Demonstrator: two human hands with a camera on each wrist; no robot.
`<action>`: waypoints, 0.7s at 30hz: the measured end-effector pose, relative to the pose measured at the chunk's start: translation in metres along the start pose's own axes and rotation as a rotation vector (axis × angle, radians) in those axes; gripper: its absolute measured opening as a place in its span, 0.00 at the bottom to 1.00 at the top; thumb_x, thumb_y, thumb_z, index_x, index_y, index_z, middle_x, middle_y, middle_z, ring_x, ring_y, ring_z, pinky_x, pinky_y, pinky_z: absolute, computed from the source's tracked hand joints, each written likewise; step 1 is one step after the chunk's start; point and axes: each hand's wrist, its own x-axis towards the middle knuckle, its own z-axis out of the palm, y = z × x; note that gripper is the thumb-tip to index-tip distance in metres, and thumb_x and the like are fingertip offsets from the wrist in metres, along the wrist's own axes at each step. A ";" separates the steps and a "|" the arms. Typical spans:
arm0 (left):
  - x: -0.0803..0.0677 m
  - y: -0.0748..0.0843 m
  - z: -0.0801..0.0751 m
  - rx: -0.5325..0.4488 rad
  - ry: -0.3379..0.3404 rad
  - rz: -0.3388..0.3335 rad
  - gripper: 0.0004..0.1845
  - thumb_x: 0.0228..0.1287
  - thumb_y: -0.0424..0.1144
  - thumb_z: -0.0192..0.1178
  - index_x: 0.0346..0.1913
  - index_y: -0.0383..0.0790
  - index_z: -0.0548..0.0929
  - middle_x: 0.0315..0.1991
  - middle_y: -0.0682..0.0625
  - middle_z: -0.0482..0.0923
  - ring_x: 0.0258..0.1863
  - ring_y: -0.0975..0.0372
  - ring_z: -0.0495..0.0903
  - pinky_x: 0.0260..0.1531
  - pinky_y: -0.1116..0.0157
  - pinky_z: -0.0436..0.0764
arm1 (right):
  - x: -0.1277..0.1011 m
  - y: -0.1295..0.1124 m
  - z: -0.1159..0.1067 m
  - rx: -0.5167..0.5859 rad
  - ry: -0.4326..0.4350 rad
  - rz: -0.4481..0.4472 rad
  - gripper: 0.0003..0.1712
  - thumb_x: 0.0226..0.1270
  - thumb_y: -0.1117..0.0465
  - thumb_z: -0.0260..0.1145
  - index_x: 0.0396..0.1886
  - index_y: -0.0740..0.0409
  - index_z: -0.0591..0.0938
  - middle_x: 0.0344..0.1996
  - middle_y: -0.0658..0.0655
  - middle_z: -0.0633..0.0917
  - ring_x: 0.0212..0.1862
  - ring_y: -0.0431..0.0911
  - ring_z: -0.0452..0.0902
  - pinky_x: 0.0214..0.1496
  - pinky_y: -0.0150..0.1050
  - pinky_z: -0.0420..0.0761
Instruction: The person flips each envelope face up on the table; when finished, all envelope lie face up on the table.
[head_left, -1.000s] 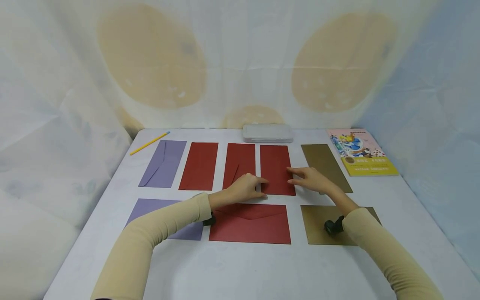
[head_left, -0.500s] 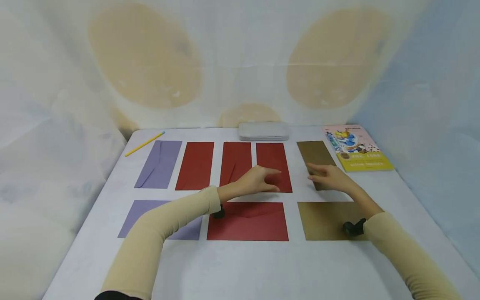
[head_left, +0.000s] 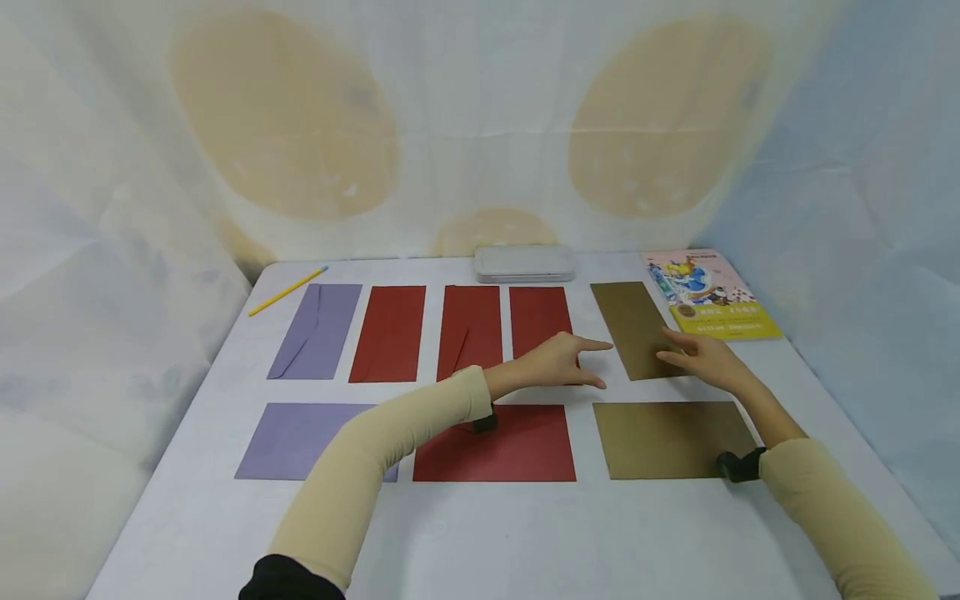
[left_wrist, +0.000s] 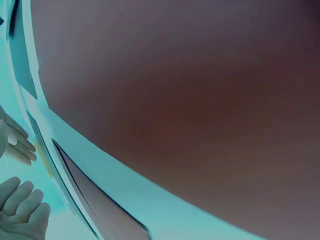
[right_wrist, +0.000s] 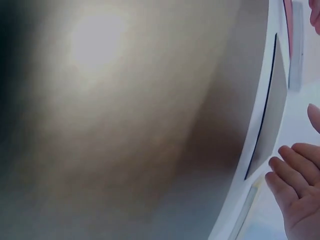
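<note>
In the head view my left hand (head_left: 596, 365) hovers open, index finger and thumb spread, over the gap between the rightmost upright red envelope (head_left: 537, 318) and the upright gold envelope (head_left: 632, 327). My right hand (head_left: 667, 346) is open, its straight fingers lying on the lower right part of that gold envelope. Neither hand holds anything. A wide red envelope (head_left: 517, 446) lies under my left wrist, and a wide gold envelope (head_left: 667, 439) lies in front of my right wrist. The left wrist view is filled by a red envelope (left_wrist: 200, 100); the right wrist view by a gold envelope (right_wrist: 125, 125).
Two more upright red envelopes (head_left: 388, 332) (head_left: 471, 327) and an upright purple envelope (head_left: 315, 329) line the back row. A wide purple envelope (head_left: 296, 440) lies front left. A grey case (head_left: 523, 262), a picture book (head_left: 708, 293) and a yellow pencil (head_left: 288, 289) sit along the white table's (head_left: 487, 533) far edge.
Both hands have moved right. My left hand left the red envelope and opened toward the gold one. My right hand went from the red envelope's right edge onto the upright gold envelope.
</note>
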 end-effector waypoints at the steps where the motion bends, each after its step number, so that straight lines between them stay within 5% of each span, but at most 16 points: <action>1: 0.004 0.001 0.002 0.013 -0.014 -0.003 0.37 0.56 0.50 0.71 0.66 0.39 0.73 0.13 0.55 0.69 0.15 0.69 0.58 0.21 0.76 0.64 | 0.000 0.002 0.000 -0.002 0.000 0.008 0.39 0.72 0.48 0.59 0.70 0.71 0.61 0.66 0.76 0.63 0.63 0.73 0.61 0.57 0.65 0.68; 5: 0.021 0.008 0.004 0.061 -0.056 -0.006 0.38 0.56 0.51 0.70 0.67 0.36 0.72 0.37 0.49 0.85 0.25 0.68 0.70 0.28 0.77 0.69 | -0.002 0.007 0.000 -0.008 -0.003 0.040 0.40 0.72 0.48 0.59 0.70 0.72 0.60 0.66 0.77 0.62 0.63 0.74 0.60 0.57 0.65 0.67; 8: 0.030 0.013 0.005 0.091 -0.076 -0.014 0.39 0.57 0.51 0.70 0.67 0.35 0.71 0.55 0.46 0.80 0.41 0.66 0.78 0.39 0.78 0.72 | -0.003 0.008 0.000 -0.028 -0.013 0.059 0.41 0.72 0.47 0.59 0.70 0.73 0.60 0.65 0.79 0.63 0.63 0.75 0.59 0.56 0.67 0.67; 10: 0.035 0.015 0.007 0.114 -0.088 -0.026 0.39 0.57 0.50 0.70 0.67 0.35 0.70 0.59 0.46 0.77 0.49 0.66 0.78 0.45 0.78 0.71 | -0.004 0.007 0.000 -0.043 -0.020 0.065 0.42 0.71 0.46 0.59 0.70 0.73 0.60 0.63 0.80 0.64 0.62 0.75 0.60 0.56 0.67 0.67; 17: 0.042 0.020 0.022 0.202 -0.148 -0.051 0.42 0.55 0.51 0.71 0.69 0.35 0.68 0.49 0.50 0.82 0.34 0.68 0.74 0.40 0.77 0.71 | -0.009 0.002 0.002 -0.067 -0.047 0.027 0.40 0.72 0.49 0.60 0.68 0.75 0.61 0.61 0.79 0.67 0.61 0.73 0.64 0.55 0.66 0.69; 21: 0.046 0.023 0.026 0.282 -0.176 -0.071 0.43 0.55 0.53 0.70 0.69 0.35 0.67 0.63 0.48 0.73 0.55 0.66 0.76 0.52 0.76 0.70 | -0.011 -0.002 0.001 -0.031 -0.058 0.017 0.39 0.72 0.50 0.59 0.69 0.74 0.61 0.62 0.77 0.67 0.61 0.72 0.65 0.56 0.64 0.70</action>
